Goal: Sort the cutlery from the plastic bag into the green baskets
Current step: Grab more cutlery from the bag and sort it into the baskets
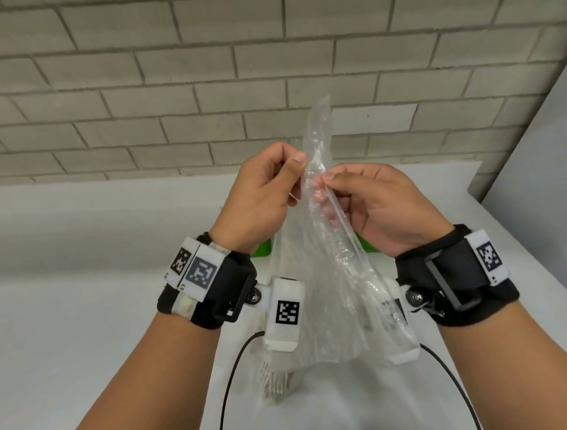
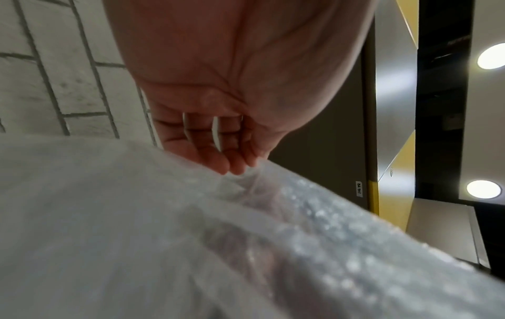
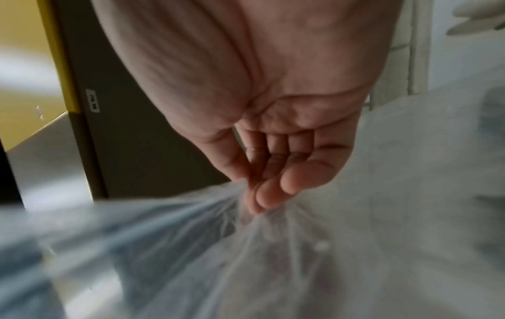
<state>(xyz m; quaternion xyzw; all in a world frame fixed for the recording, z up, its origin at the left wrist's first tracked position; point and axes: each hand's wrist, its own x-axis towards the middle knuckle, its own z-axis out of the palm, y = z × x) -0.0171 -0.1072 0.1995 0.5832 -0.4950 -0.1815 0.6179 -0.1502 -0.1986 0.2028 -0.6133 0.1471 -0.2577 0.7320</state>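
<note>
A clear plastic bag (image 1: pixel 323 277) hangs in the air between my two hands, above a white table. My left hand (image 1: pixel 268 189) pinches the bag's upper edge from the left, and my right hand (image 1: pixel 355 196) pinches it from the right, close to the left. Clear plastic cutlery lies in the bag's bottom, with fork tines (image 1: pixel 275 376) showing through. Behind the bag, parts of a green basket (image 1: pixel 262 247) peek out. In the left wrist view my fingertips (image 2: pixel 229 166) touch the bag (image 2: pixel 191 237). In the right wrist view my fingers (image 3: pixel 262 194) gather the bag (image 3: pixel 273 259) into a bunch.
The white table (image 1: pixel 86 302) runs back to a grey brick wall (image 1: pixel 175 90). A white panel (image 1: pixel 547 173) stands at the right. Black cables (image 1: pixel 230 377) hang from my wrist cameras near the table's front.
</note>
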